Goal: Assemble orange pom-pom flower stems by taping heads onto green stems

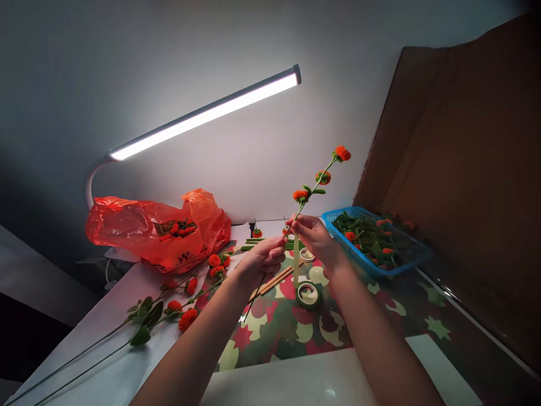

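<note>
An artificial flower stem (304, 204) with three orange fuzzy blooms and small green leaves is held up, tilted to the right. My left hand (265, 258) is closed, pinching its lower part, and a dark thin stem sticks out below that hand. Just above and to the right, my right hand (315, 239) pinches the same stem, fingers touching it. From near the right fingers a pale green tape strip (296, 262) hangs down toward a green tape roll (308, 295) on the patterned mat (287, 344). Another tape roll (307, 255) lies behind it.
A red plastic bag (186, 256) of orange flowers stands at left, with finished-looking flower stems (143, 324) in front. Brown sticks (276, 280) and green stems (253, 244) lie mid-table. At right are a blue basket (344, 212) and cardboard (456, 169). A lit lamp (207, 117) hangs overhead.
</note>
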The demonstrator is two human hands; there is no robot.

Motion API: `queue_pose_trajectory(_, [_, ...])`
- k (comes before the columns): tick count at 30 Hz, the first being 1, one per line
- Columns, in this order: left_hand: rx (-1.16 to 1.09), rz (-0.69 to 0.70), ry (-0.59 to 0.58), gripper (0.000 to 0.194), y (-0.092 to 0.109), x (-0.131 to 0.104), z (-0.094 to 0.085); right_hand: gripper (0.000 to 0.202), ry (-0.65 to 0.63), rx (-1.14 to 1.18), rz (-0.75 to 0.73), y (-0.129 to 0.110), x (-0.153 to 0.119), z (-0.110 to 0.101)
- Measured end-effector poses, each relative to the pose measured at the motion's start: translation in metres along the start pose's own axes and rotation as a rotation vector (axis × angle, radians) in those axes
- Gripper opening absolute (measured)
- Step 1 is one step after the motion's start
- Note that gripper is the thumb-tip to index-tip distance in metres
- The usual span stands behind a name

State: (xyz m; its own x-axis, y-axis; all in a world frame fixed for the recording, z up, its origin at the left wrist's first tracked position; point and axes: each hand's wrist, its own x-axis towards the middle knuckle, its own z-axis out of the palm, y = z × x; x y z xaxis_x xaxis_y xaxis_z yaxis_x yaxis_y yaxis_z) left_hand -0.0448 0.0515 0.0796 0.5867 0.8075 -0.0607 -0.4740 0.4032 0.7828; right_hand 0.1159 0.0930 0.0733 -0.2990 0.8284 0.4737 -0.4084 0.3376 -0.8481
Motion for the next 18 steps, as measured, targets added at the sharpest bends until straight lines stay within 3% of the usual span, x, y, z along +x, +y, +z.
queue_pose_trajectory(3, [0.013,-0.055,0.028,0.018,0.0,0.002,-0.004,0.021,0.019,-0.091,0.048,0.0,0.0,-0.004])
queue_pose_trajectory(5, [0.18,-0.014,0.108,0.021,0.0,0.003,-0.005,0.025,0.029,-0.174,0.107,-0.001,0.001,-0.006])
queue_pose_trajectory(9, [0.745,0.284,0.371,0.03,-0.006,0.004,-0.002,0.034,0.109,-0.263,0.22,-0.002,0.001,-0.005])
queue_pose_trajectory(11, [1.053,0.465,0.488,0.025,-0.011,0.001,0.0,0.036,0.161,-0.244,0.259,0.001,-0.003,-0.003])
queue_pose_trajectory(14, [1.399,0.621,0.57,0.017,-0.023,-0.009,0.001,0.037,0.22,-0.246,0.319,0.008,-0.017,0.003])
queue_pose_trajectory(16, [1.463,0.598,0.569,0.017,-0.034,-0.018,-0.001,0.038,0.235,-0.283,0.329,0.014,-0.032,0.008])
queue_pose_trajectory(18, [1.368,0.486,0.55,0.019,-0.045,-0.028,-0.002,0.037,0.223,-0.329,0.308,0.018,-0.048,0.013])
